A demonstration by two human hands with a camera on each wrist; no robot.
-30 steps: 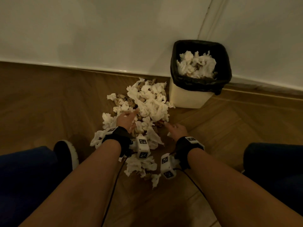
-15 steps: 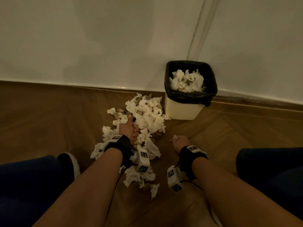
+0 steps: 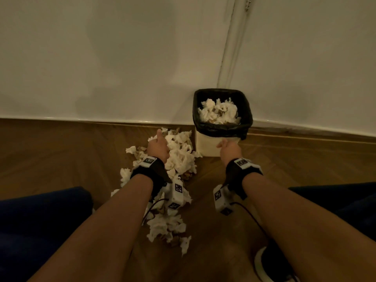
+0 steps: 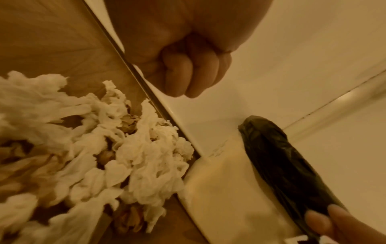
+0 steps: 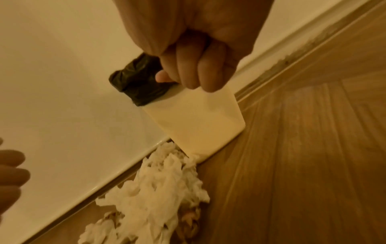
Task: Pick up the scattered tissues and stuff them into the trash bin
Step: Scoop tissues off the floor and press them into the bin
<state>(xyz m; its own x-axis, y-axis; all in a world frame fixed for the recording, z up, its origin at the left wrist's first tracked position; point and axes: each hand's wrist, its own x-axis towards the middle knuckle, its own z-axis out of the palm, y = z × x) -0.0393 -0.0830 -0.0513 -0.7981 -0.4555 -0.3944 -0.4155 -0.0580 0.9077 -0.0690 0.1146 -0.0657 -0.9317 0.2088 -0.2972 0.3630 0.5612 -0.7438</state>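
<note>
Both bare forearms reach forward and down from a crouch, each wrist wrapped in a black strap with a white camera block hanging beneath it.

The left hand [image 3: 157, 147] hangs above the far end of the pile of crumpled white tissues [image 3: 179, 155], thumb pointing up. In the left wrist view its fingers [image 4: 188, 74] are curled tight into the palm, and no tissue shows between them; the fist appears to hold nothing.

The right hand [image 3: 230, 149] is raised in front of the small cream plastic trash bin [image 3: 207, 145], knuckles toward the camera. In the right wrist view its fingers [image 5: 200, 72] are curled down toward the palm with the thumb tip peeking out beside them. No tissue is plainly visible in that fist, so whether it holds a scrap I cannot tell.

The tissues lie on the brown herringbone wood floor [image 3: 61, 155] in a ragged strip. It runs from the white baseboard, touching the bin's left side, back toward the person's knees, with brownish scraps mixed in. The tissues are wrinkled, torn and loosely bunched.

The bin stands against the white wall [image 3: 122, 58], lined with a black plastic bag [image 3: 221, 129] folded over its rim. More crumpled white tissues [image 3: 219, 110] fill it close to the top.
</note>
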